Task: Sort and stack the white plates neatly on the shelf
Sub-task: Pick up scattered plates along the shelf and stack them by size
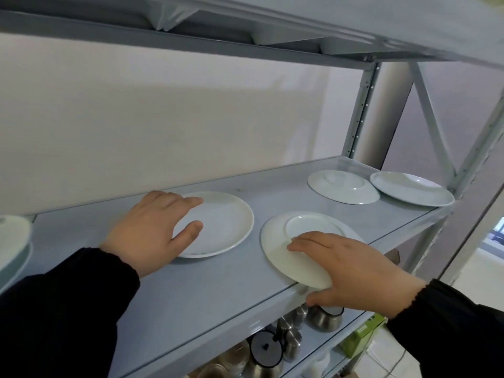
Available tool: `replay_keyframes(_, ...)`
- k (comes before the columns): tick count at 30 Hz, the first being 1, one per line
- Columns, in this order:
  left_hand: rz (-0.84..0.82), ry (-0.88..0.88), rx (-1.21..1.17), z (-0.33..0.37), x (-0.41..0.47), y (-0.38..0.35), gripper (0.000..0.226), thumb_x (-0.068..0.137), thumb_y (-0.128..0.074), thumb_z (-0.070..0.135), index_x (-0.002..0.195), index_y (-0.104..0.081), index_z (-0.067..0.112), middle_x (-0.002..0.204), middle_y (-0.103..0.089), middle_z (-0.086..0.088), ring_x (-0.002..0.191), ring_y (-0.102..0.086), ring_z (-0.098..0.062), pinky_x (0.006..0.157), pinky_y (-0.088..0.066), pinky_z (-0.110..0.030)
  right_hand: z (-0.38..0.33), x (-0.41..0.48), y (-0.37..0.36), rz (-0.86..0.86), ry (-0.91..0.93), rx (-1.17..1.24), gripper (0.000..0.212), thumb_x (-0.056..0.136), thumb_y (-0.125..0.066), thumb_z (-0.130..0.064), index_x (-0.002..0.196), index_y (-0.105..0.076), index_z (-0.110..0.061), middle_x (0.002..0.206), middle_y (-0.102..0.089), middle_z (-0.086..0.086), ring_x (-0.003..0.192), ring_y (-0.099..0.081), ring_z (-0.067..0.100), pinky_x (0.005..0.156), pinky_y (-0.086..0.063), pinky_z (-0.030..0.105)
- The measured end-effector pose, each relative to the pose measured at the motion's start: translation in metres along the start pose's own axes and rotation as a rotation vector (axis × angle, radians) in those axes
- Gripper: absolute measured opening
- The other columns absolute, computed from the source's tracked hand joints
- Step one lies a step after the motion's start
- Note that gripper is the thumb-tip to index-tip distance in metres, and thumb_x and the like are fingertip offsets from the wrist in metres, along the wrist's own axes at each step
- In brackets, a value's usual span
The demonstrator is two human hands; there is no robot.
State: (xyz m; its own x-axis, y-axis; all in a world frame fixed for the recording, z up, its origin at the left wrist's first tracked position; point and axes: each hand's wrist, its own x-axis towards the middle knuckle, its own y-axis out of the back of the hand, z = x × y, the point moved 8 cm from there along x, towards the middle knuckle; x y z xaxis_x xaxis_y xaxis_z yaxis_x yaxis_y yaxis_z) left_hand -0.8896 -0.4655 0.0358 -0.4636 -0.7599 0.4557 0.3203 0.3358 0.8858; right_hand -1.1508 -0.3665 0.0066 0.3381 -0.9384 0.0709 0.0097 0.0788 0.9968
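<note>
Both hands are resting on white plates on the pale grey shelf point(218, 285), each on a different plate. The left hand point(152, 230) is lying flat and spread open across the near-left part of an upright plate point(223, 222), fingers and thumb splayed on its face, with nothing clasped. This plate is sitting flat in the middle of the shelf, well back from the front edge.

Just beside it to the right, an upside-down plate point(289, 249) is lying with its foot ring showing and its near rim reaching the shelf's front lip. The right hand point(351, 271) is covering that near-right rim, fingers stretched over the top toward the foot ring while the thumb is curling under the shelf edge; it seems to be pinching the rim, though the hand hides the contact.

Further back on the right, two more plates are waiting: another inverted plate point(343, 186) and, touching or slightly overlapping it, a face-up plate point(411, 188) at the shelf's far right end. A stack of white dishes point(13, 241) is showing at the left edge. Steel pots point(324, 320) are sitting on the tier below.
</note>
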Motion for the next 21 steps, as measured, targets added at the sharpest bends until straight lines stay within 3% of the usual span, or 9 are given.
replay_keyframes(6,-0.001,0.016,-0.006,-0.002,0.0,-0.002,0.064,0.088,-0.024,0.066,0.137,-0.051,0.033,0.121,-0.06,0.008,0.119,-0.043,-0.018,0.099,-0.037,-0.031,0.001,-0.002,0.001,-0.029,0.003,0.008,0.075,0.085,-0.06,-0.043,0.149,-0.021,-0.045,0.155,-0.021,-0.025,0.137,-0.035,0.006,0.11,-0.031,0.02)
replay_keyframes(11,-0.001,0.034,0.003,-0.003,0.0,-0.002,0.064,0.087,-0.023,0.067,0.137,-0.05,0.035,0.122,-0.058,0.01,0.12,-0.042,-0.016,0.098,-0.037,-0.029,0.011,0.0,0.02,-0.033,-0.006,0.009,0.073,0.087,-0.053,-0.027,0.15,-0.02,-0.045,0.156,-0.022,-0.025,0.14,-0.03,0.005,0.113,-0.023,0.02)
replay_keyframes(15,0.003,0.052,-0.006,-0.005,0.0,-0.001,0.065,0.087,-0.022,0.068,0.137,-0.048,0.037,0.119,-0.058,0.012,0.119,-0.043,-0.015,0.097,-0.04,-0.031,0.025,0.013,0.045,0.166,-0.049,0.038,0.066,0.091,-0.049,-0.01,0.147,-0.036,-0.041,0.151,-0.038,-0.019,0.131,-0.046,0.012,0.102,-0.036,0.023)
replay_keyframes(19,0.02,0.064,-0.009,-0.003,0.0,0.002,0.065,0.086,-0.024,0.065,0.137,-0.05,0.034,0.117,-0.059,0.011,0.117,-0.044,-0.015,0.094,-0.038,-0.028,0.044,0.026,0.066,0.528,-0.119,0.161,0.067,0.087,-0.047,0.01,0.14,-0.052,-0.03,0.136,-0.059,-0.005,0.12,-0.056,0.017,0.094,-0.033,0.013)
replay_keyframes(21,0.041,0.067,-0.005,-0.003,0.0,0.005,0.063,0.087,-0.027,0.063,0.134,-0.053,0.032,0.112,-0.061,0.009,0.113,-0.047,-0.017,0.091,-0.04,-0.029,0.051,0.027,0.074,0.723,-0.161,0.303,0.06,0.089,-0.046,0.009,0.139,-0.054,-0.025,0.117,-0.066,-0.006,0.103,-0.057,0.01,0.089,-0.032,0.003)
